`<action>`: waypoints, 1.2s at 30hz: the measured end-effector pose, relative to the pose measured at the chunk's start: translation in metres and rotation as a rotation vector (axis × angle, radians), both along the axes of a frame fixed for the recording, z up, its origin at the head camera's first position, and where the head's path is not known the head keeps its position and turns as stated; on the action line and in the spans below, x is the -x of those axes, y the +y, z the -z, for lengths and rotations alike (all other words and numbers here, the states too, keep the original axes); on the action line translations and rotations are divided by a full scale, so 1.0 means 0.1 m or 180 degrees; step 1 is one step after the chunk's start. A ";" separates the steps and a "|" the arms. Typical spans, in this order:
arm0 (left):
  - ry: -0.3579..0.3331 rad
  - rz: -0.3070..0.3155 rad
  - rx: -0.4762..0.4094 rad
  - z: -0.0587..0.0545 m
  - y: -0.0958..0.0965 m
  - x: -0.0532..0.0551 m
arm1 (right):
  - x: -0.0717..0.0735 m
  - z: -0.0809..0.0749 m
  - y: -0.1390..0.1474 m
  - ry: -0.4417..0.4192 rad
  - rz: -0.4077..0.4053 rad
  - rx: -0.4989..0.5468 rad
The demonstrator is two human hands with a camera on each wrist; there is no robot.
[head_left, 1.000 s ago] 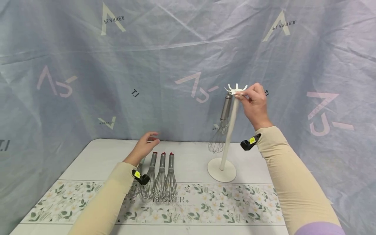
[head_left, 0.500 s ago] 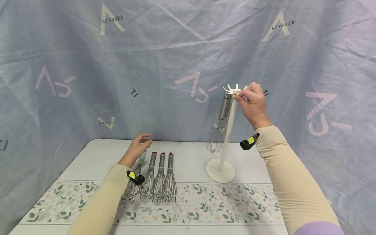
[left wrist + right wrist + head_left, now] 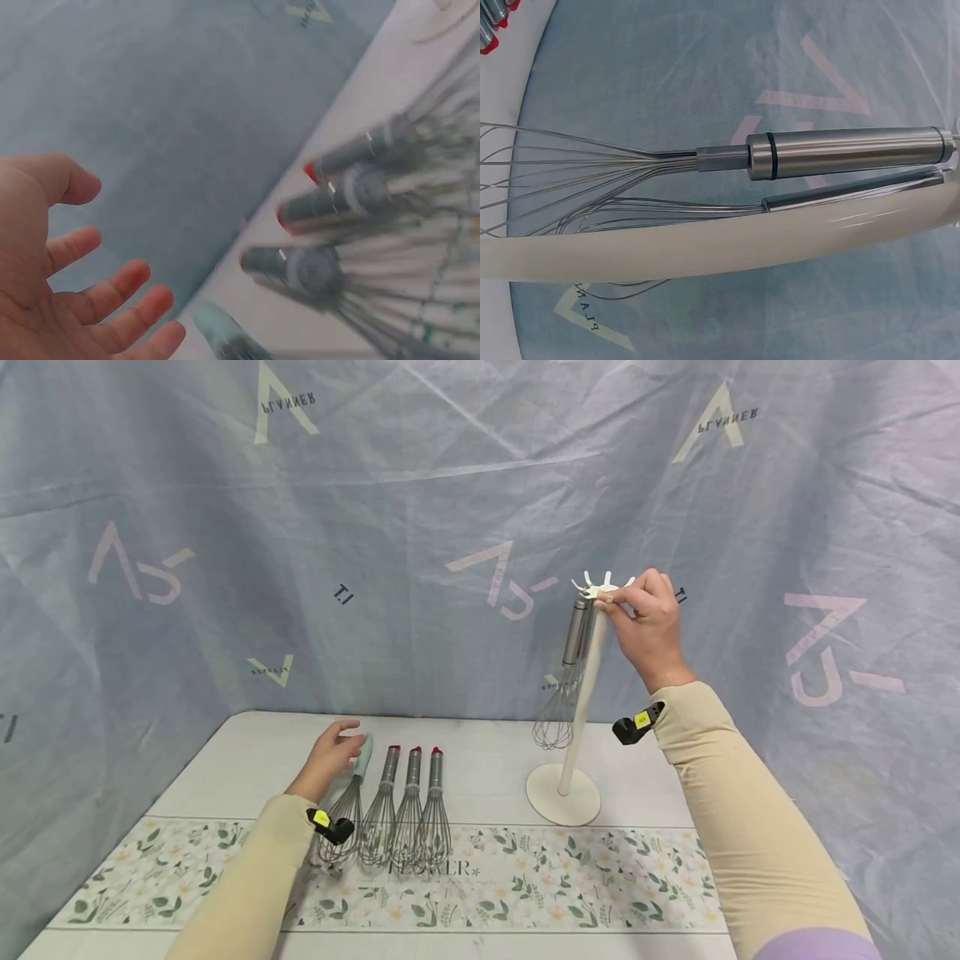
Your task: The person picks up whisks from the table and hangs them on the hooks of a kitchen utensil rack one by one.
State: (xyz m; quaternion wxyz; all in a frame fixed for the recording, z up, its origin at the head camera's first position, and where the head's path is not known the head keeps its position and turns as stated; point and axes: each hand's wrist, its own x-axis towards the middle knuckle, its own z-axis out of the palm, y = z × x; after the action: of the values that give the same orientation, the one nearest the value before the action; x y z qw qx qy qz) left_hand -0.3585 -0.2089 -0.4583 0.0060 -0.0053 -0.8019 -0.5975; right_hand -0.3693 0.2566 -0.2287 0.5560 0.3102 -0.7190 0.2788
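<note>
Just beside the mint-handled whisk (image 3: 363, 767), my left hand (image 3: 327, 762) has arrived loosely spread, putting it within reach, while my right hand (image 3: 649, 625) pinches the white hook stand (image 3: 580, 718).

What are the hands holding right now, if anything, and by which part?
The right hand pinches the white stand by its hooked top. The left hand holds nothing.

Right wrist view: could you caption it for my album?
Two metal whisks hang beside a pale stand before a printed curtain.
</note>
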 end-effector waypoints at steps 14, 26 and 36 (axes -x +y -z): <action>-0.0774 -0.0146 0.0150 0.40 -0.18 -0.05 | -0.02 0.02 -0.01 0.0035 0.0130 -0.0030; -0.0664 -0.0053 0.0606 0.43 -0.14 -0.03 | -0.03 -0.11 0.13 0.0055 0.0289 -0.0768; -0.0736 -0.0009 0.0263 0.38 -0.11 -0.06 | 0.03 -0.13 0.23 -0.0441 -0.0037 -0.0445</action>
State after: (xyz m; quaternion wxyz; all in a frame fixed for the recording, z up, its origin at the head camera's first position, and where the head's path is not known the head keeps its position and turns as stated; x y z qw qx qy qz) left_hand -0.3528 -0.2203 -0.4964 -0.0859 0.0645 -0.8211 -0.5605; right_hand -0.3720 0.2800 -0.2157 0.4803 0.3324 -0.7716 0.2520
